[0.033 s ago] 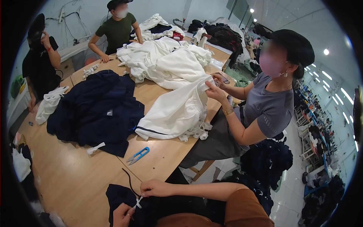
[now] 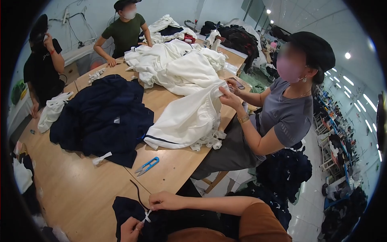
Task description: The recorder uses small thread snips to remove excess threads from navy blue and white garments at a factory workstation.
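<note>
At the table's near edge a navy garment [image 2: 124, 209] lies under my hands. My right hand [image 2: 166, 201] is closed, with thumb and fingertips pinching a narrow white strip [image 2: 148, 218] that looks crossed or looped over the garment. My left hand [image 2: 131, 230], wearing a ring, is closed at the lower end of the same strip, against the navy cloth. A thin dark cord [image 2: 138, 191] curves up from beside the strip onto the wood. Blue thread snips [image 2: 150, 164] rest on the table farther off, touched by neither hand.
A navy garment pile [image 2: 100, 117] covers the table's left middle, with a white scrap [image 2: 102, 158] at its near edge. At right, a masked co-worker [image 2: 282, 101] holds a white garment [image 2: 185, 117]. Two more people stand at the far side. Dark clothes [image 2: 282, 173] heap on the floor.
</note>
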The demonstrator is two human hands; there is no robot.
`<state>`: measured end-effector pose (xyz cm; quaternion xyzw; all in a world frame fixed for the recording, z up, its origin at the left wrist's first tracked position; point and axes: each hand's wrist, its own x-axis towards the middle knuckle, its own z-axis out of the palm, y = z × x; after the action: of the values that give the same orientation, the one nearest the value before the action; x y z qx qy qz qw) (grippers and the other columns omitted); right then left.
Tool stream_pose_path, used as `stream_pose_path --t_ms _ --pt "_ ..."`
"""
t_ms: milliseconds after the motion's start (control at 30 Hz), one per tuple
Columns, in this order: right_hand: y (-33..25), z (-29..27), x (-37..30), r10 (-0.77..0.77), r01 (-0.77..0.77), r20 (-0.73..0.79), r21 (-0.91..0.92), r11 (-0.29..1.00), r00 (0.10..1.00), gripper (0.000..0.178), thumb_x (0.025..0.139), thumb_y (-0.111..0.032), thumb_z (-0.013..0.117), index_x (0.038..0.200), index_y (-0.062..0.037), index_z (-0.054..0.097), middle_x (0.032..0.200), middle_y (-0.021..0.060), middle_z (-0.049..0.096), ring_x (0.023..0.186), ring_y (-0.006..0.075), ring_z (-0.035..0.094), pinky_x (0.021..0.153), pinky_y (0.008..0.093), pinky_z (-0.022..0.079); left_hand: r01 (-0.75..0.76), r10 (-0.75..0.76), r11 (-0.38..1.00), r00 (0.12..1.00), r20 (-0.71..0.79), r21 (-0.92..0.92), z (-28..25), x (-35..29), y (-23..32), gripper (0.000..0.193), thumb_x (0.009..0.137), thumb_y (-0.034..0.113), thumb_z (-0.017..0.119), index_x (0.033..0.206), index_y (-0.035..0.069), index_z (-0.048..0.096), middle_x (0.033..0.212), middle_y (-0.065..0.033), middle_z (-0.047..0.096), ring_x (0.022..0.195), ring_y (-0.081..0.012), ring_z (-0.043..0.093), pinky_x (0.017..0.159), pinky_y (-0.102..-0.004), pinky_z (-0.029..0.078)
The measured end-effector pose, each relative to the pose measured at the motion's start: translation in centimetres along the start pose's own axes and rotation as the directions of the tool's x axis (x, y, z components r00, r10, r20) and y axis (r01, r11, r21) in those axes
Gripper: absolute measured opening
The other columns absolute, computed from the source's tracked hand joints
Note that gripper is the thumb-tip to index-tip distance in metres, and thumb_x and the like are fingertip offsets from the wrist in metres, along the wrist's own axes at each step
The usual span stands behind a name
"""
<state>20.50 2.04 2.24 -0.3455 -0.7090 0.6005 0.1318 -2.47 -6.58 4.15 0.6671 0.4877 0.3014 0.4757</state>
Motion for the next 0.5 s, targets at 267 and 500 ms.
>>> stream_pose_path --t_ms 267,500 --pt "-5.8 1.7 -0.6 -0.385 0.221 0.367 0.414 0.883 0.847 0.02 0.088 -0.019 0.054 0.078 -0.0022 0.054 0.082 0.0035 0.055 0.078 0.0141 0.051 0.07 0.0264 0.039 -0.093 0.081 0.994 0.979 0.189 0.055 -1.2 0.0 -0.8 0.024 0.088 0.02 0.057 0.073 0.002 0.06 0.066 -0.0022 0.052 0.062 -0.0119 0.054 0.058 -0.026 0.043" --pt "-10.4 -0.6 -2.0 -0.331 0.256 0.534 0.211 0.943 0.778 0.026 0.091 -0.024 0.051 0.075 -0.0037 0.047 0.064 0.0076 0.049 0.059 0.0202 0.048 0.056 0.0321 0.037 0.078 -0.009 0.984 0.918 0.395 -0.158 -3.0 -3.0 4.0 0.013 0.084 0.015 0.057 0.08 0.003 0.058 0.074 -0.0048 0.054 0.068 -0.0158 0.052 0.06 -0.0273 0.04"
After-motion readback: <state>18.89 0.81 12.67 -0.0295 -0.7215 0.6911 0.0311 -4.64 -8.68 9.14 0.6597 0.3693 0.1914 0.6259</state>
